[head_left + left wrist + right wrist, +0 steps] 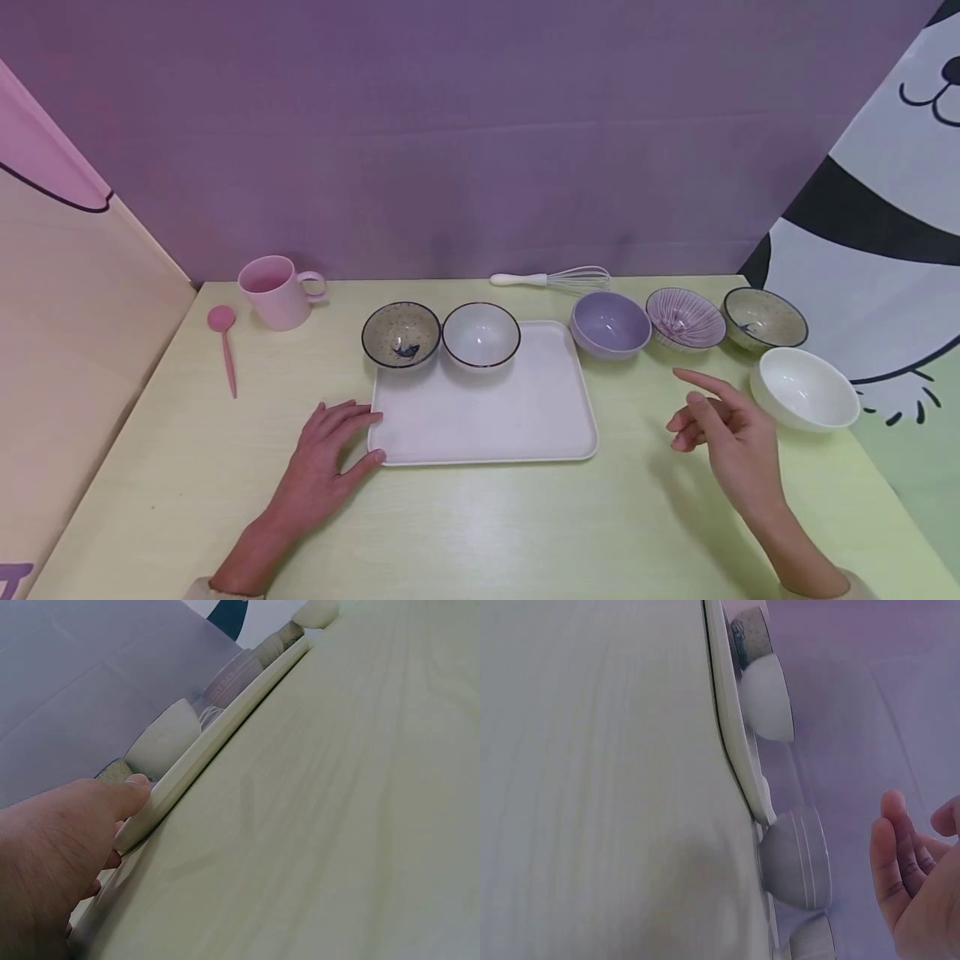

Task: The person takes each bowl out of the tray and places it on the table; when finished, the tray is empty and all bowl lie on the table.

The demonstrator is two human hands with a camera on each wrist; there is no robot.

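Note:
My left hand (322, 462) rests at the near left corner of a white rectangular tray (487, 425), thumb and fingers touching its rim. A speckled beige bowl (401, 333) with a dark blue pattern and a white bowl (481, 335) with a dark rim stand side by side at the tray's back left. My right hand (738, 446) hovers over the table right of the tray, index finger extended, holding nothing. Closest to it is a plain white bowl (805, 389). Behind stand a purple bowl (611, 325), a purple-striped bowl (686, 319) and another speckled bowl (765, 318).
At the back left stands a pink mug (276, 293), beside a pink spoon (223, 337). A whisk (551, 278) with a white handle lies along the table's back edge. A purple cloth backdrop (450, 142) rises behind the table (480, 533).

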